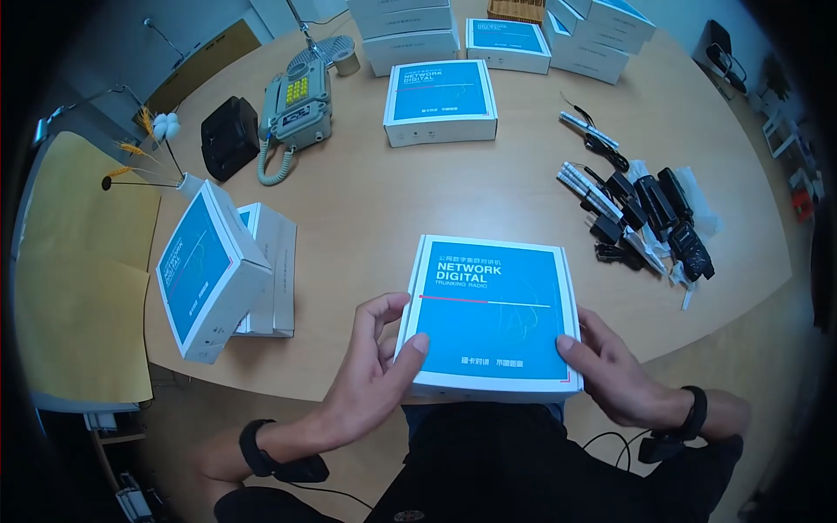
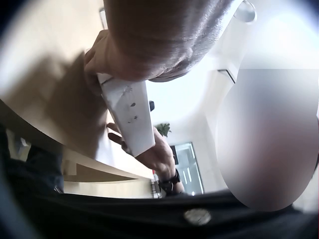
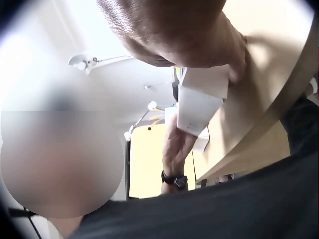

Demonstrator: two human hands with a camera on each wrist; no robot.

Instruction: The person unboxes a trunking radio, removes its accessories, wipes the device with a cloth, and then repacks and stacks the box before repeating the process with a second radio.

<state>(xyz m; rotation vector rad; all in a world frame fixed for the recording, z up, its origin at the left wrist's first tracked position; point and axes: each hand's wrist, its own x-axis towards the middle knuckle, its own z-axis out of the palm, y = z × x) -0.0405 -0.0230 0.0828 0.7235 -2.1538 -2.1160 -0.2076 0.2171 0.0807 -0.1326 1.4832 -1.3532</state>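
Note:
A closed white box (image 1: 488, 327) with a blue lid face printed "NETWORK DIGITAL TRUNKING RADIO" is at the front of the table. My left hand (image 1: 370, 375) grips its left side, thumb over the lid's edge. On the opposite side my right hand (image 1: 619, 370) holds it the same way, thumb on the lower right corner. In the left wrist view the box's white side wall (image 2: 130, 117) shows small printed marks and appears raised off the tabletop. The right wrist view shows the white box (image 3: 199, 107) between both hands as well.
Similar boxes lean in a pile (image 1: 214, 270) at the left; another box (image 1: 440, 100) lies beyond mine, with stacks (image 1: 410, 44) behind. A telephone (image 1: 296, 105) and black case (image 1: 230, 138) stand at back left. Black adapters, cables and wrapped parts (image 1: 654, 205) lie at the right.

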